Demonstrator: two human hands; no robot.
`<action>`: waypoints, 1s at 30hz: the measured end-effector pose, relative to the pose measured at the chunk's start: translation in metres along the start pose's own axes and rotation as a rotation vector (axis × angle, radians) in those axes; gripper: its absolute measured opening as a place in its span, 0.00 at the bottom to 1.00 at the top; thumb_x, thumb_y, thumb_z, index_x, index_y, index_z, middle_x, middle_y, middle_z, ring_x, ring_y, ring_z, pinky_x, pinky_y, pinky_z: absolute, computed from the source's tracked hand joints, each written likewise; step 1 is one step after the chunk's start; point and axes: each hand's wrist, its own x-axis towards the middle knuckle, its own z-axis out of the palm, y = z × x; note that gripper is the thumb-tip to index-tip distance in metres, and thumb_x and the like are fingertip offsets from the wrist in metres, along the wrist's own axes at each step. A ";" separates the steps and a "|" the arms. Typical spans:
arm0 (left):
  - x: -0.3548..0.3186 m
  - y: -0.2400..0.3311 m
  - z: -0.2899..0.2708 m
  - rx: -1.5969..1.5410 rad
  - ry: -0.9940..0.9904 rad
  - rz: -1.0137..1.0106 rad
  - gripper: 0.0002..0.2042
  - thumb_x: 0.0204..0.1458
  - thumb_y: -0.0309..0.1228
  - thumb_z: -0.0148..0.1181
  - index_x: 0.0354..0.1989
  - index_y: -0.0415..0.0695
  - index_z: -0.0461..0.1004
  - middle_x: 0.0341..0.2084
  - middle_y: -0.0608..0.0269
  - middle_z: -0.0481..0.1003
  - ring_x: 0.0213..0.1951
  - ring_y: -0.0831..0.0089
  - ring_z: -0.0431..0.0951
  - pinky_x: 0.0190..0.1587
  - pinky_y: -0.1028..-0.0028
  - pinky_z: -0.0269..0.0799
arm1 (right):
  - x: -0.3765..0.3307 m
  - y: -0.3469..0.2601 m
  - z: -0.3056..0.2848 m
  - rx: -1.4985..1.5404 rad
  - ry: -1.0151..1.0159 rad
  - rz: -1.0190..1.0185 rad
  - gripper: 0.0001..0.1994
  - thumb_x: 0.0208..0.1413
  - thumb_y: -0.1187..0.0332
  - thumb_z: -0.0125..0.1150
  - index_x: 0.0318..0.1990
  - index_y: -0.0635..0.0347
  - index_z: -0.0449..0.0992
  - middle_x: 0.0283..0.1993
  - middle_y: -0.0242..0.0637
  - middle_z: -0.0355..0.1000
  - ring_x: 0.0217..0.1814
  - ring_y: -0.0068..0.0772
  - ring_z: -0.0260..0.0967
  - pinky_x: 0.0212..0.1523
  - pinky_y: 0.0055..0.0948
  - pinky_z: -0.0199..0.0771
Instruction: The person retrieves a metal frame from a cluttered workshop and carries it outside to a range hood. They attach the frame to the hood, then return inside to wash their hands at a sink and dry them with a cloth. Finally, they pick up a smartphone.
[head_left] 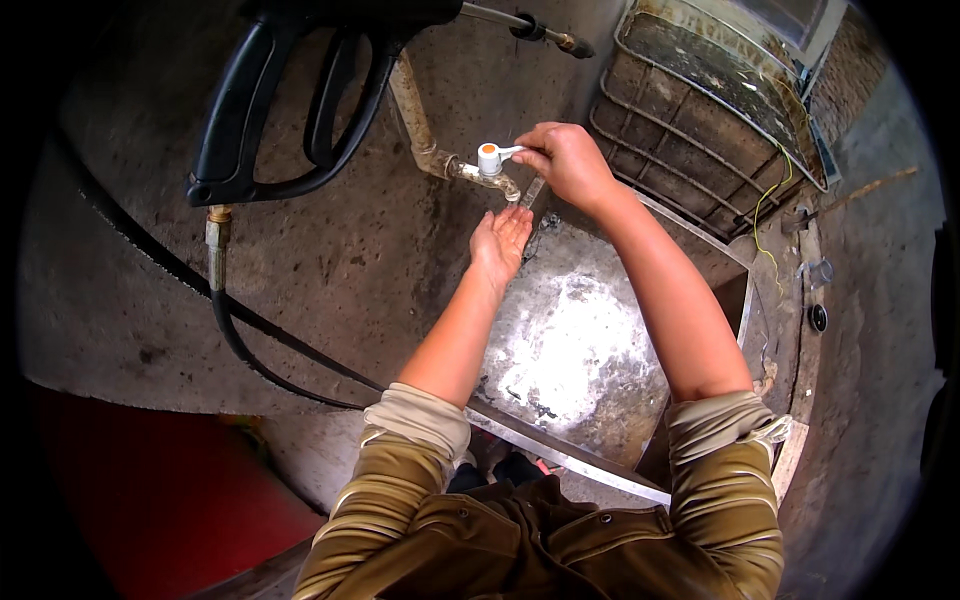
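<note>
My right hand [570, 165] grips the white lever of a tap [489, 160] that has an orange dot on top. The tap sits at the end of a rusty, stained pipe [425, 145]. Just under the spout, my left hand [502, 240] lies palm up with its fingers stretched out, holding nothing solid. A little water seems to be at the fingertips, though it is hard to make out. Below both hands is a worn metal sink [575, 459] with a bright patch of light on its stained bottom.
A black pressure washer gun [232, 120] hangs close at the upper left, its black hose [250, 330] running down toward the sink. A wire-framed crate [690, 110] stands behind the sink at the right. Thin yellow string [760, 235] dangles from it. Something red [150, 490] fills the lower left.
</note>
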 end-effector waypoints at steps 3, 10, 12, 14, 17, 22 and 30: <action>-0.003 0.003 0.001 -0.016 0.005 0.007 0.21 0.63 0.40 0.31 0.45 0.32 0.63 0.42 0.48 0.70 0.46 0.57 0.73 0.49 0.67 0.72 | -0.006 0.002 0.008 0.182 0.088 0.082 0.12 0.47 0.65 0.62 0.37 0.64 0.77 0.32 0.44 0.73 0.35 0.40 0.72 0.35 0.33 0.69; -0.034 -0.019 0.015 0.479 -0.202 0.080 0.19 0.62 0.38 0.34 0.42 0.34 0.66 0.41 0.49 0.71 0.42 0.63 0.74 0.43 0.73 0.73 | -0.129 0.073 0.112 1.624 0.461 0.919 0.36 0.59 0.41 0.37 0.59 0.69 0.55 0.60 0.50 0.59 0.61 0.38 0.58 0.52 0.34 0.64; -0.055 -0.064 0.023 1.349 -0.261 0.238 0.23 0.60 0.40 0.36 0.53 0.31 0.62 0.54 0.46 0.61 0.56 0.61 0.61 0.55 0.66 0.60 | -0.162 0.087 0.141 1.968 0.540 0.868 0.34 0.59 0.41 0.34 0.61 0.63 0.53 0.63 0.50 0.55 0.61 0.39 0.58 0.57 0.37 0.60; -0.064 -0.085 0.026 1.978 -0.269 0.348 0.29 0.58 0.44 0.35 0.60 0.32 0.54 0.64 0.45 0.47 0.67 0.61 0.43 0.65 0.62 0.40 | -0.164 0.040 0.137 2.033 0.684 0.854 0.33 0.59 0.42 0.33 0.62 0.58 0.54 0.63 0.49 0.54 0.61 0.39 0.58 0.58 0.38 0.59; -0.045 -0.068 0.008 2.038 -0.164 0.483 0.31 0.59 0.48 0.31 0.61 0.32 0.52 0.64 0.46 0.48 0.67 0.58 0.44 0.66 0.59 0.34 | -0.164 -0.006 0.109 1.932 0.638 0.907 0.32 0.60 0.42 0.32 0.61 0.57 0.56 0.64 0.45 0.55 0.63 0.42 0.55 0.60 0.39 0.56; -0.023 -0.122 -0.023 2.404 -0.191 0.770 0.29 0.58 0.42 0.32 0.61 0.28 0.50 0.64 0.41 0.46 0.66 0.53 0.45 0.65 0.60 0.37 | -0.193 0.047 0.116 1.997 0.644 0.727 0.32 0.61 0.45 0.32 0.60 0.65 0.55 0.64 0.46 0.55 0.66 0.42 0.50 0.65 0.40 0.49; -0.024 -0.126 -0.013 2.334 -0.154 0.919 0.29 0.58 0.44 0.34 0.60 0.30 0.53 0.62 0.42 0.51 0.65 0.54 0.47 0.65 0.61 0.42 | -0.189 0.037 0.101 2.070 0.568 0.699 0.30 0.63 0.48 0.31 0.60 0.66 0.55 0.65 0.44 0.53 0.68 0.40 0.48 0.65 0.38 0.48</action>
